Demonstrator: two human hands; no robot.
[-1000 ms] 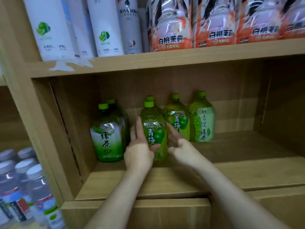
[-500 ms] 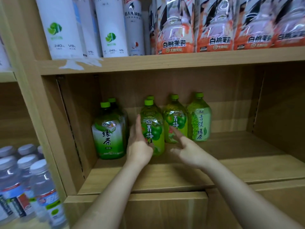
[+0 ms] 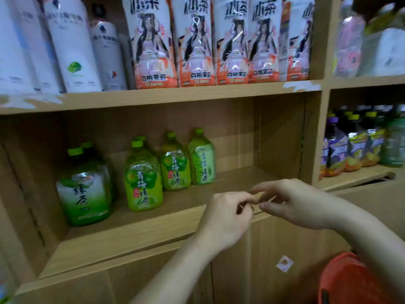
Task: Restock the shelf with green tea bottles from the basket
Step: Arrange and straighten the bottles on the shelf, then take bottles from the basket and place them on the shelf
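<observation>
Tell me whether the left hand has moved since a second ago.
Yes. The left hand has left the front plum tea bottle, drawing back rightward to the shelf's front edge.

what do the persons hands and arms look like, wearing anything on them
Both arms are bare as far as the view reaches: no sleeve shows on the left forearm or the right forearm. The left hand and right hand wear no gloves, and no ring, watch or bracelet is visible on either.
</observation>
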